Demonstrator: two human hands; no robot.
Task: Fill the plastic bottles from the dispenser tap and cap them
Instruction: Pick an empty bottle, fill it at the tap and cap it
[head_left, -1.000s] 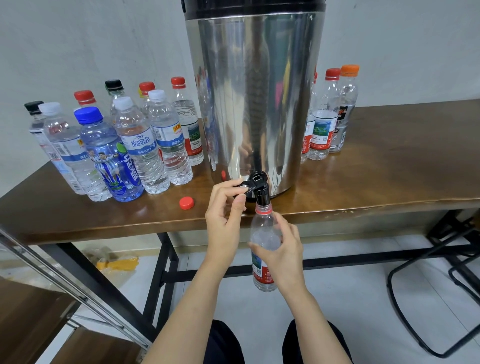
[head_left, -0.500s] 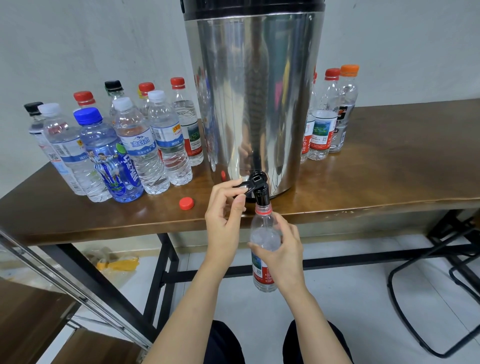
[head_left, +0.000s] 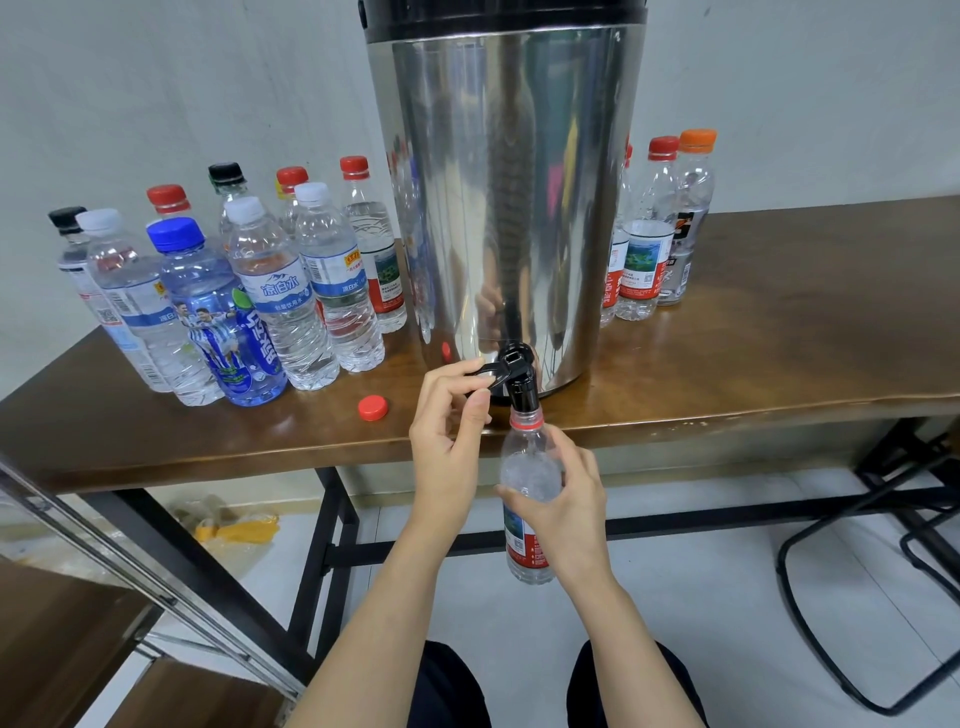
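Observation:
A tall steel dispenser (head_left: 504, 197) stands on the wooden table (head_left: 779, 353), its black tap (head_left: 517, 374) hanging over the front edge. My left hand (head_left: 449, 431) pinches the tap's lever between thumb and fingers. My right hand (head_left: 563, 499) grips an uncapped clear bottle (head_left: 527, 467) with a red-and-white label, held upright with its mouth right under the spout. Water shows in its upper part. A loose red cap (head_left: 372, 407) lies on the table left of the tap.
Several capped bottles (head_left: 270, 296) crowd the table left of the dispenser. Three more capped bottles (head_left: 652, 228) stand to its right. Black metal table legs (head_left: 322, 545) and a chair frame (head_left: 852, 571) are below, over a pale floor.

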